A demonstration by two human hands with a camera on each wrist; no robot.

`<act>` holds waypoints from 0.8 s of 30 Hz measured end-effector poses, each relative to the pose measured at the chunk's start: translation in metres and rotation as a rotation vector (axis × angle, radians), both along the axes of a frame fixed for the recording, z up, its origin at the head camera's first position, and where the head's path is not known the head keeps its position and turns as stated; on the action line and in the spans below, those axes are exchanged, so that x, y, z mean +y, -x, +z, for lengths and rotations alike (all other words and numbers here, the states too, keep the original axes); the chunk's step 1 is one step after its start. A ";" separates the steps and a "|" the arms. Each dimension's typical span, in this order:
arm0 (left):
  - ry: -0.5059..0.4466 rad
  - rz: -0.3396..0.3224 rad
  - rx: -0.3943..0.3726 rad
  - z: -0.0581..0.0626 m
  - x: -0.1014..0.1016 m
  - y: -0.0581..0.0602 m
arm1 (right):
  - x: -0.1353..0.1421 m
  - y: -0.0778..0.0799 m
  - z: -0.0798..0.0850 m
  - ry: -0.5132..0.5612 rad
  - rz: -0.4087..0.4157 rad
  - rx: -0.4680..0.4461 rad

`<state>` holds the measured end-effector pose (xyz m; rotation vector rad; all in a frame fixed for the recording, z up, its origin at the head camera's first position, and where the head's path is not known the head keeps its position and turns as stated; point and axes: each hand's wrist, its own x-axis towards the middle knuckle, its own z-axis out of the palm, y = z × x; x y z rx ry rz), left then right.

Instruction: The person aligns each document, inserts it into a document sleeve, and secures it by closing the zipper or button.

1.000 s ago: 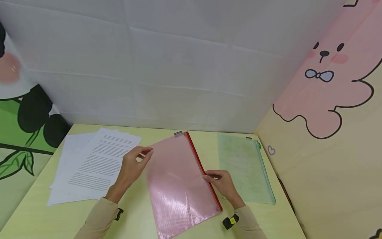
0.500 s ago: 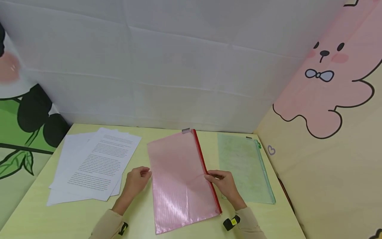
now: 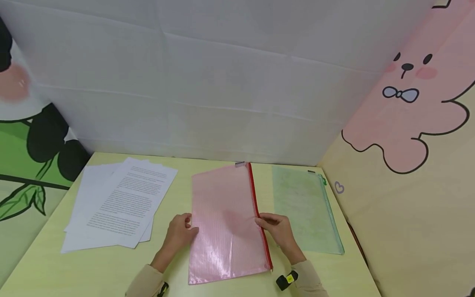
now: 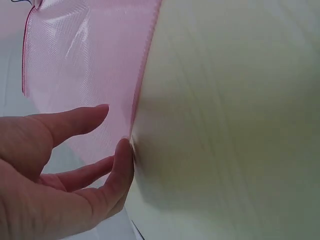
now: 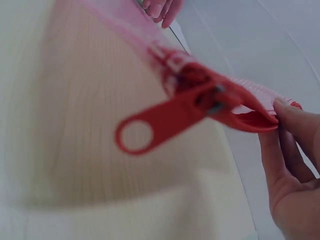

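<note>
Pinching right hand (image 3: 278,232): its fingers are meeting the thumb in a narrow grip, holding the red zipper (image 3: 253,185) of the pink zip folder (image 3: 222,231) partway along its length.
Left hand (image 3: 179,234): it is reaching to the opposite edge of the folder; the thumb is standing well apart from the bent fingers, which are touching that edge.
Pink folder's place: it is lying at the middle of the pale surface (image 3: 96,272), between the two hands, its long sides running slightly aslant.
Zipper side: in the right wrist view, it is rising off the surface, and the red tape is gaping just beside the fingertips.
Red pull tab (image 5: 170,117): it is sticking out from the slider, showing a round hole at its end.
Printed sheets (image 3: 126,206): they are overlapping in a loose pile on the left, well apart from the pink folder; the top one is showing text too small to read.
Green zip folder (image 3: 304,210): it is lying on the right, near the right hand.
Beige sleeves (image 3: 311,278): they are covering both forearms.
Backdrop (image 3: 237,82): a creased white sheet is hanging behind the surface.
Right wall: it is displaying a pink bear (image 3: 419,119) wearing a bow tie.
</note>
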<state>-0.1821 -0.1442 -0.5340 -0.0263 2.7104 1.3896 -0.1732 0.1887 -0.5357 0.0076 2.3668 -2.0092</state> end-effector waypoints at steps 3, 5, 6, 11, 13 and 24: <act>0.044 -0.035 0.025 -0.002 0.003 0.000 | -0.002 0.000 -0.002 0.014 -0.020 -0.025; 0.074 -0.052 0.052 -0.004 0.005 0.001 | -0.003 0.000 -0.003 0.023 -0.037 -0.039; 0.086 -0.058 0.068 -0.005 0.006 0.001 | -0.003 0.000 -0.004 0.027 -0.045 -0.045; 0.143 -0.068 0.162 -0.010 0.008 0.002 | -0.005 0.002 -0.009 0.035 -0.079 -0.047; 0.153 -0.064 0.188 -0.010 0.008 0.003 | -0.007 0.003 -0.011 0.035 -0.089 -0.046; 0.193 -0.046 0.178 -0.006 0.001 0.002 | -0.014 0.009 -0.019 0.001 -0.099 -0.070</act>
